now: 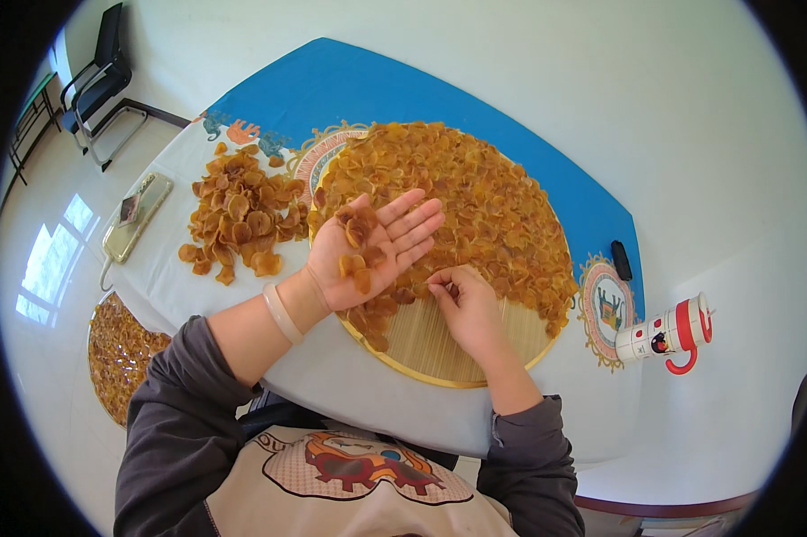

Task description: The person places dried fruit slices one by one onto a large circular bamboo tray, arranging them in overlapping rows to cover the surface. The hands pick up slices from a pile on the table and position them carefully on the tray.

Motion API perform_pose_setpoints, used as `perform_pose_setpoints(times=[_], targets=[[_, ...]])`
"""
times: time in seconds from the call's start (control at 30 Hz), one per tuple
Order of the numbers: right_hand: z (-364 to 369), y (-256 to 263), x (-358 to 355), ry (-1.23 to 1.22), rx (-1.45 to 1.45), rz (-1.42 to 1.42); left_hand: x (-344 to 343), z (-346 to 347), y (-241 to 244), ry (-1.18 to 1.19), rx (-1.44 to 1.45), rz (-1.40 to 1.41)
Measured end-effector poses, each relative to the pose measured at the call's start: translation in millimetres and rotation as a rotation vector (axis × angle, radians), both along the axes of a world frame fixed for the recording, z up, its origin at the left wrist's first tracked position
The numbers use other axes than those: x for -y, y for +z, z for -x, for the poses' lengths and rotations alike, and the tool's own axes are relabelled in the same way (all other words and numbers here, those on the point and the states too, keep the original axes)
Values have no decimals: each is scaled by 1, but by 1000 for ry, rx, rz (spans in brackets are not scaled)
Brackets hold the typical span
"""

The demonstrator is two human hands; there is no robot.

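My left hand (376, 252) is turned palm up over the round tray, its fingers extended. Several thin, curled, amber-brown dried slices (357, 228) rest on its palm. My right hand (467, 305) is lower on the tray, thumb and forefinger pinched together at the border of the laid slices; whether one is between the fingertips is hard to see. Dried slices (470, 194) blanket most of the tray in a dense layer. Toward me, the bare woven slats of the tray (437, 342) show, ringed by a gold rim. A loose heap of slices (242, 208) lies left of the tray.
A clear-cased phone (137, 216) with a cable lies at the table's left edge. On the right are a black object (621, 260) and a white-and-red cup with a handle (665, 332). Another slice-covered round tray (118, 356) sits lower left. A black chair (101, 87) stands beyond.
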State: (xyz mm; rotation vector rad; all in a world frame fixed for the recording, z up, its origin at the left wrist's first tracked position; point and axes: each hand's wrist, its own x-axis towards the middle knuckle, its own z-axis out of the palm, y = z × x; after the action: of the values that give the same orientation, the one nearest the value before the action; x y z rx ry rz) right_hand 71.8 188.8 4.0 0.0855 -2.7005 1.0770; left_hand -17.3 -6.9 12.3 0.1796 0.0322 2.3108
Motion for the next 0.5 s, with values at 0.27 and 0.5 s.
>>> perform_pose_setpoints(times=[0.27,0.5], targets=[[-3,5,-1,-20,8,17,-1,1,-2,-18,-9,-24],[-3,-6,-1,-11,14,24,0,0,-1,-5,-5,1]])
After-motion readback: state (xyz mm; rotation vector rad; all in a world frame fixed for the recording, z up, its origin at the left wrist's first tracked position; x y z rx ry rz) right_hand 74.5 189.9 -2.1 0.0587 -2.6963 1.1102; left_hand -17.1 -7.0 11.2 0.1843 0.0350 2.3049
